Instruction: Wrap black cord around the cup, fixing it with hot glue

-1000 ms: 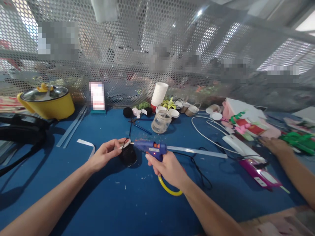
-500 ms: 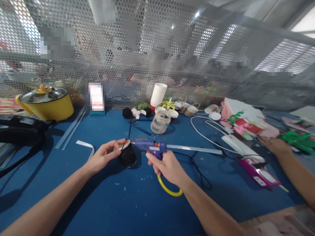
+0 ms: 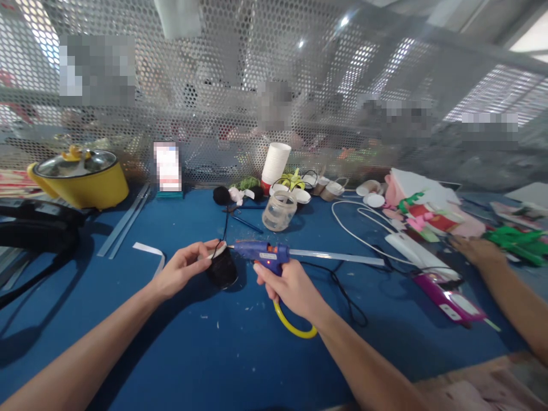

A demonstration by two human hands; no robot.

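My left hand (image 3: 186,266) is closed on the rim of a small cup wrapped in black yarn (image 3: 221,268), which is tilted just above the blue table (image 3: 188,348). A black strand runs from the cup back to a black yarn ball (image 3: 221,195). Wrapped round the handle of a blue glue gun (image 3: 261,253) is my right hand (image 3: 291,288). The gun's nozzle points left, at or close against the cup's white rim. Out of its back sticks a long clear glue stick (image 3: 338,257). Below my right hand shows a yellow ring-shaped handle (image 3: 295,328), partly hidden.
A clear jar (image 3: 279,212), stacked paper cups (image 3: 276,162) and small basket-like cups (image 3: 334,189) stand at the back. Left are a yellow pot (image 3: 85,185) and a phone (image 3: 168,168). On the right lie a purple-and-white power strip (image 3: 449,299), cables and another person's hand (image 3: 483,251).
Both hands and the glue gun stay almost where they were. The view has shifted very slightly; I see no other clear change.
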